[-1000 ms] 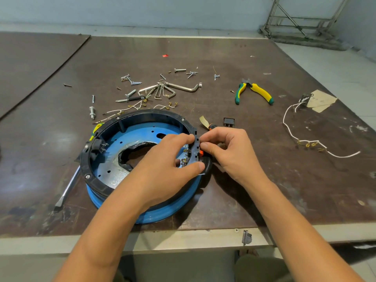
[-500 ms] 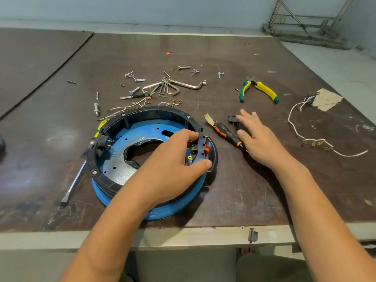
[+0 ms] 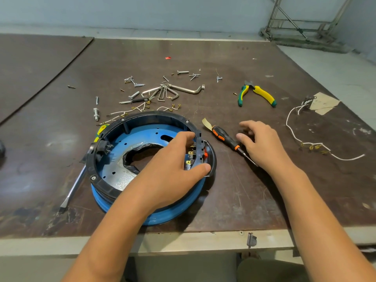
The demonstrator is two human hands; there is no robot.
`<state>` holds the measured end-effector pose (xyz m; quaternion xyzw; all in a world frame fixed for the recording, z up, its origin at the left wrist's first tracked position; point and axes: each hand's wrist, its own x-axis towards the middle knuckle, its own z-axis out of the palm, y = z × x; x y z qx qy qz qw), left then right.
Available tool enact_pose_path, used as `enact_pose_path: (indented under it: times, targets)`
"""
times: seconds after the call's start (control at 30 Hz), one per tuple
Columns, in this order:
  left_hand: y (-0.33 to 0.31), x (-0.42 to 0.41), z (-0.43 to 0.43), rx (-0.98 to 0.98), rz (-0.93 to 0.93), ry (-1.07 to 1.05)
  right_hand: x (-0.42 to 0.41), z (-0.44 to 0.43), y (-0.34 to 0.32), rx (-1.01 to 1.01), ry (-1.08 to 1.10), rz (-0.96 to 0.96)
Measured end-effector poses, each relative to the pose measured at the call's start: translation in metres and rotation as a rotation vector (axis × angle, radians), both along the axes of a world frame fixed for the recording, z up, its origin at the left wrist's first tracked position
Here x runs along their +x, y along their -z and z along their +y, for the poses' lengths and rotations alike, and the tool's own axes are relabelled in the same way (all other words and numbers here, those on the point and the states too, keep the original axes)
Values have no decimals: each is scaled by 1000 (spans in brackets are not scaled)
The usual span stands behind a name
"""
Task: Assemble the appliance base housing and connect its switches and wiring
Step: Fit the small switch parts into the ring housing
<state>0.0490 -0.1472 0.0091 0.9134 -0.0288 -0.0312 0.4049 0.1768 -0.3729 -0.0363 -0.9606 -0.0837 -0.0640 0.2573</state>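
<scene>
The left hand [image 3: 173, 169] is wrapped over the right side of the base housing [image 3: 142, 119], thumb outside and fingers inside, so the housing is held steady near the front edge of the table [image 3: 244, 190]. The right hand [image 3: 264, 145] is hung loosely curled beside the orange-handled screwdriver [image 3: 221, 135], with nothing seen in it. Call it halfway-ish: an orange switch [image 3: 205, 154] is seated in the rim, but its brass tabs [image 3: 190, 153] look bare. The white wires [image 3: 317, 147] and screws [image 3: 183, 72] are scattered loose, so the wiring is probably all left.

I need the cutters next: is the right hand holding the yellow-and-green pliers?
No, the pliers lie untouched on the table, beyond the right hand.
</scene>
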Motion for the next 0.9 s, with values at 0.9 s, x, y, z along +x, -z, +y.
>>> enact_pose_path:
  times: [0.9]
  targets:
    - [-1,1,2,-100,61,-19,-30,20,-21,953,-438,126]
